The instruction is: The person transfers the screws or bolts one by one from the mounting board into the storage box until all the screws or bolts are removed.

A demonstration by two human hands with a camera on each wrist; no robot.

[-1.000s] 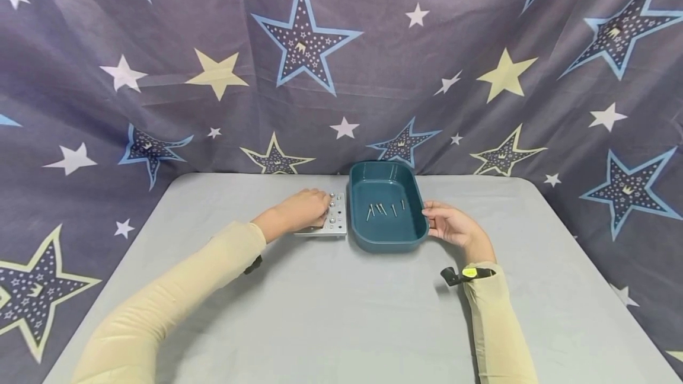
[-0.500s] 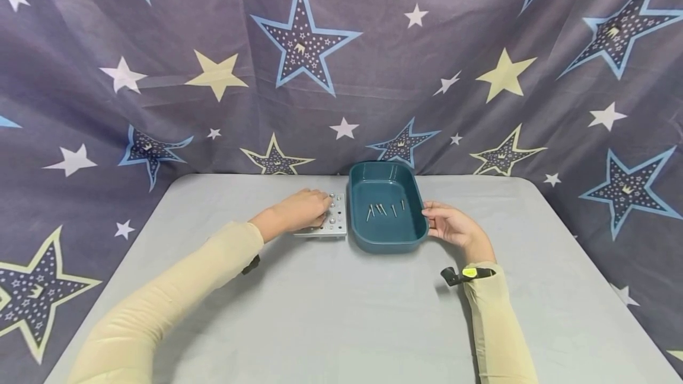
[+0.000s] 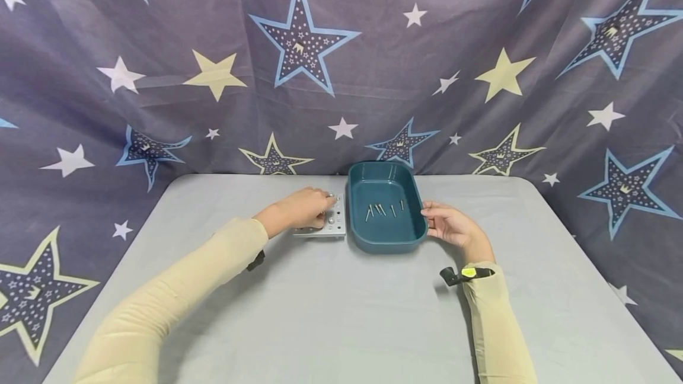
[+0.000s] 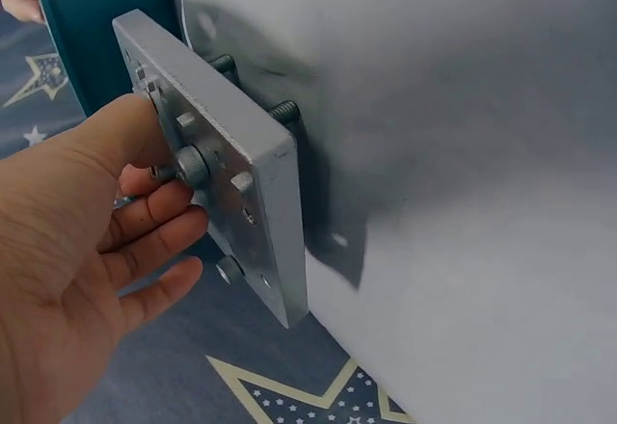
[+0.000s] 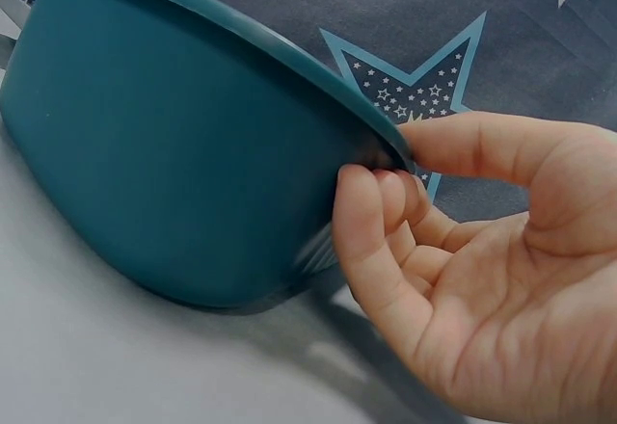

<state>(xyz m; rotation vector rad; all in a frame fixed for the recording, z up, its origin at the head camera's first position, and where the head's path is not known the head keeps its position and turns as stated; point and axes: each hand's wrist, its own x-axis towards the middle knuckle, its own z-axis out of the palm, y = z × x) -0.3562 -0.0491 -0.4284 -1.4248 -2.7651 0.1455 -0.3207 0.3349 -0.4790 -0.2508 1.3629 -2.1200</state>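
Observation:
My left hand (image 3: 300, 208) is over a silver metal plate (image 3: 335, 230) with holes and screws in it. In the left wrist view the plate stands off the table, threaded ends poking out behind. The thumb and curled fingers pinch at a small screw there, its grip partly hidden; a socket head screw (image 4: 194, 167) sticks out beside the fingertips. To the plate's right stands a deep teal plastic tray (image 3: 386, 248) with several loose screws (image 3: 369, 213) on its bottom. My right hand (image 5: 482, 270) pinches the tray's right rim between thumb and fingers.
A light grey cloth covers the table (image 3: 341, 313). Behind it hangs a dark curtain (image 3: 373, 88) with stars, close to the tray's far end. Each wrist wears a black strap mount, the right one (image 3: 452, 276) beside the sleeve.
My left hand shifts slightly on the plate, its index finger now reaching further toward the far screws. The right hand and the tray stay where they were.

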